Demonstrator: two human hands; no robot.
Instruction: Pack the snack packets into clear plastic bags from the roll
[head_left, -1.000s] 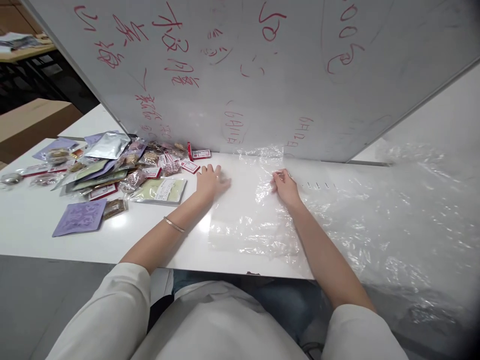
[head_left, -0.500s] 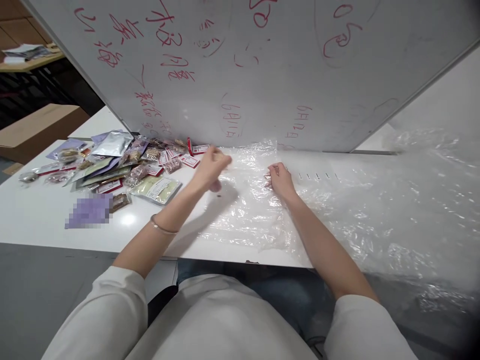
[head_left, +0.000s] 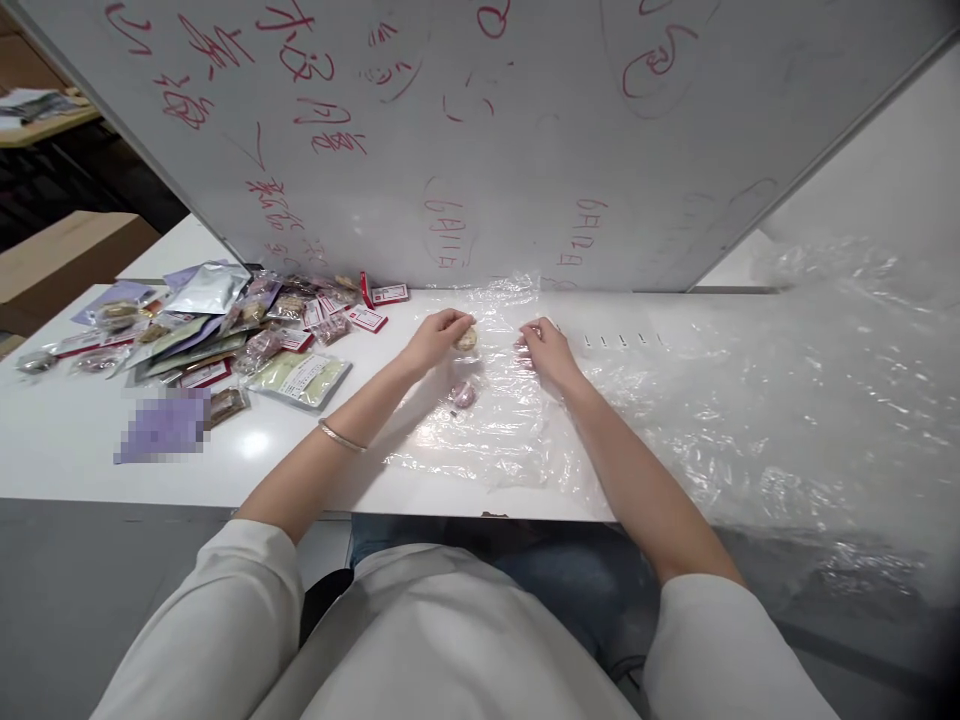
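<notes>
My left hand (head_left: 439, 341) is closed on a small tan packet (head_left: 466, 340) above the left part of the clear plastic wrap (head_left: 510, 420). Just below it, a small pink packet (head_left: 464, 394) lies on the wrap. My right hand (head_left: 547, 348) has its fingers pinched together at the wrap, to the right of the tan packet; what is between the fingertips is too small to make out. The wrap lies flat on the white table (head_left: 300, 480) in front of me.
A pile of small packets and pouches (head_left: 217, 325) covers the table's left part. Behind stands a whiteboard (head_left: 525, 180) with red writing. More plastic wrap (head_left: 810, 400) spreads to the right. A cardboard box (head_left: 82, 260) is at the far left.
The tan packet now shows clearly at my left fingertips, and the pink packet is uncovered on the wrap. The whole view has shifted slightly.
</notes>
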